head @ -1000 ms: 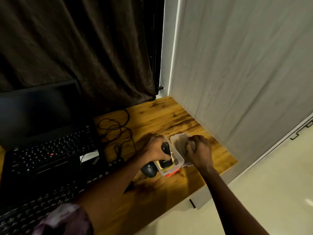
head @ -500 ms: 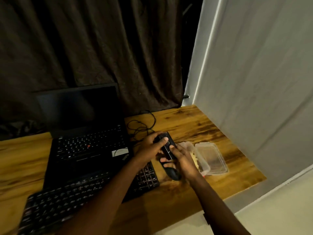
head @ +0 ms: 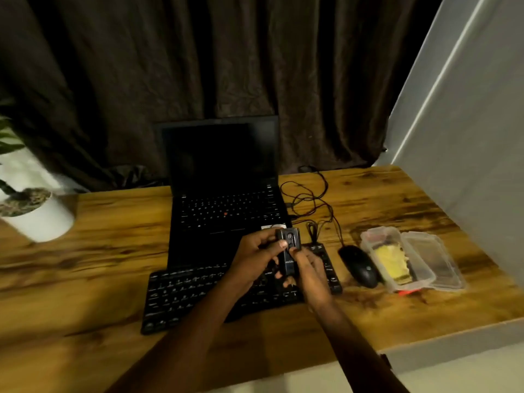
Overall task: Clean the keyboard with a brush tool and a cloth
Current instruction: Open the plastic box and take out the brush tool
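Observation:
A black brush tool [head: 288,251] is held upright above the right end of the black keyboard [head: 198,290], which lies on the wooden desk in front of the laptop. My left hand [head: 255,256] grips the tool's upper part, thumb on its front. My right hand [head: 309,273] holds its lower part from the right. A yellow cloth [head: 392,260] lies inside the open clear plastic box [head: 368,238] at the right.
A black laptop [head: 226,205] stands open behind the keyboard. A black mouse [head: 358,266] and its tangled cable [head: 309,197] lie between the keyboard and the box. The box lid [head: 433,259] rests beside it. A white plant pot [head: 37,217] stands at the left. The desk edge [head: 453,334] runs close on the right.
Both hands lifted the brush tool out of the plastic box and carried it left over the keyboard's right end. The view swung left, bringing the plant pot in.

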